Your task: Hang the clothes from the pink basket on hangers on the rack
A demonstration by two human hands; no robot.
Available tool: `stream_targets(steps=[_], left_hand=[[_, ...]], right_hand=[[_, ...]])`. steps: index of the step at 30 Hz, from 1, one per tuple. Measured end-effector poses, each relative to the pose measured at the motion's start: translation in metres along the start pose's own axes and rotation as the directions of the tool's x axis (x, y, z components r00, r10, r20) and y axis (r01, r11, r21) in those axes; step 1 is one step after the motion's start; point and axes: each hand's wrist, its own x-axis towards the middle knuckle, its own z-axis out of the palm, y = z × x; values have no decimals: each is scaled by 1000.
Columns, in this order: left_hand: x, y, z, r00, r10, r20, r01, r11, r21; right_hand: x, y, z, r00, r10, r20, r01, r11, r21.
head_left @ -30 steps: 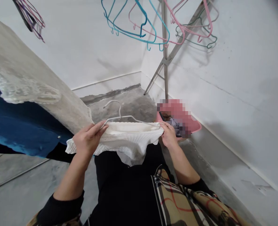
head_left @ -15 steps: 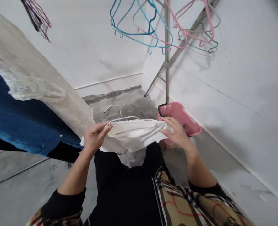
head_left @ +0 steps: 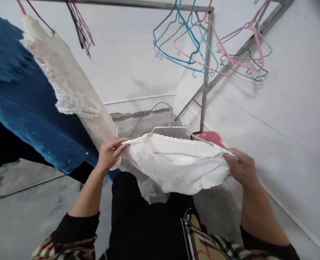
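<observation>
A white ruffled garment (head_left: 181, 173) is stretched out in front of me, its neckline spread wide. Inside the neckline sits a pale wire hanger (head_left: 170, 127), its hook rising above the cloth. My left hand (head_left: 109, 153) pinches the garment's left edge between thumb and fingers. At the opposite edge, my right hand (head_left: 242, 166) grips the cloth, closed. The lower wire of the hanger shows through the open neckline.
A cream lace garment (head_left: 75, 90) and a blue garment (head_left: 40, 97) hang at my left. Blue hangers (head_left: 185, 43) and pink hangers (head_left: 253, 30) hang from a metal rack (head_left: 209, 47). Behind the white garment a pink basket (head_left: 210, 137) stands by the wall.
My right hand has moved to the right, pulling the garment wider and opening the neckline. The hanger's hook now stands higher, and the view has tilted upward.
</observation>
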Motion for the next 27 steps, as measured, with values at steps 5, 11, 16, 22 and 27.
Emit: stream_targets(steps=[5, 11, 16, 22, 27], left_hand=[[-1, 1, -3, 972, -219, -89, 210, 972, -107], [-1, 3, -10, 927, -352, -131, 324, 926, -195], [-2, -12, -13, 805, -522, -283, 394, 826, -403], [-7, -20, 0, 780, -504, -371, 362, 847, -390], [-17, -19, 19, 797, -534, -283, 356, 793, -495]], right_hand=[[2, -6, -11, 999, 49, 3, -49, 998, -50], [7, -16, -18, 966, 196, 171, -178, 977, -113], [12, -16, -21, 968, 93, 234, -50, 982, -184], [11, -18, -8, 1000, 26, -9, -27, 959, -281], [40, -40, 7, 947, -168, -273, 37, 903, -427]])
